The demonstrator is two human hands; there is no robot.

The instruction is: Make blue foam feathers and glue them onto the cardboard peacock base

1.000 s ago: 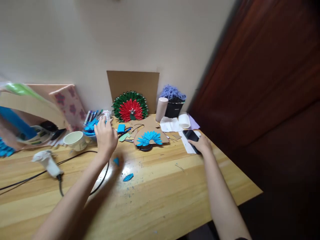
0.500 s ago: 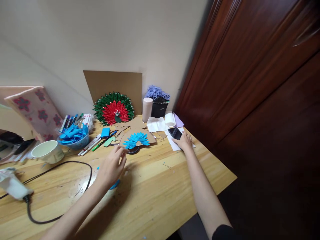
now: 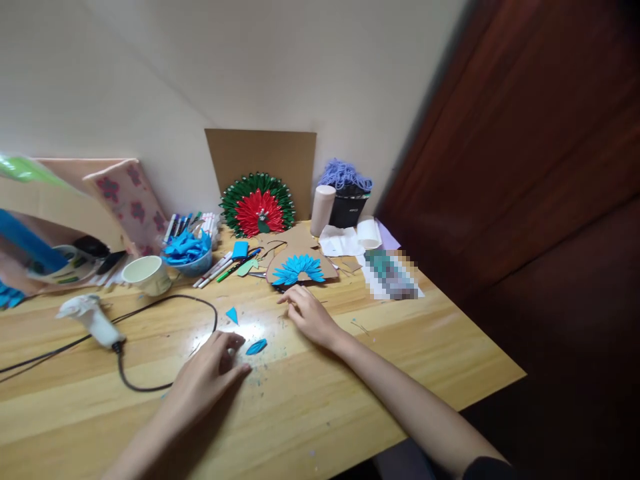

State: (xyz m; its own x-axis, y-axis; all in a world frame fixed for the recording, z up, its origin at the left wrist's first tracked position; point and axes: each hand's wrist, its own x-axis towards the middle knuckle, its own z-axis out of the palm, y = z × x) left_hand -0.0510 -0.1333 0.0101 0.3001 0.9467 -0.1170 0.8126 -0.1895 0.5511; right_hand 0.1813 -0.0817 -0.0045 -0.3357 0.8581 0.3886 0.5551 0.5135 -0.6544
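My left hand [image 3: 210, 367] rests low over the table, thumb and fingers apart with nothing between them. Just right of its fingertips lies a folded blue petal [image 3: 257, 347], and a small blue triangle [image 3: 233, 315] is beyond it. My right hand [image 3: 313, 317] is open, fingers stretched toward the near edge of a piece of cardboard [image 3: 329, 270] bearing a fan of blue petals [image 3: 299, 269]. Its fingertips partly cover a dark object under that edge; whether they touch it I cannot tell. A blurred-out patch [image 3: 393, 273] covers the spot on white paper at the right.
A hot glue gun [image 3: 93, 320] with a black cord lies left. Behind are a pale cup [image 3: 147, 275], a bowl of blue pieces [image 3: 187, 253], markers [image 3: 220, 269], a red and green petal fan [image 3: 259, 205], a pinkish bottle [image 3: 323, 210] and a paper roll [image 3: 369, 235].
My right hand has left the phone and moved left to the blue fan's front. My left hand has drawn back nearer, uncovering the loose blue pieces. The view has swung left.
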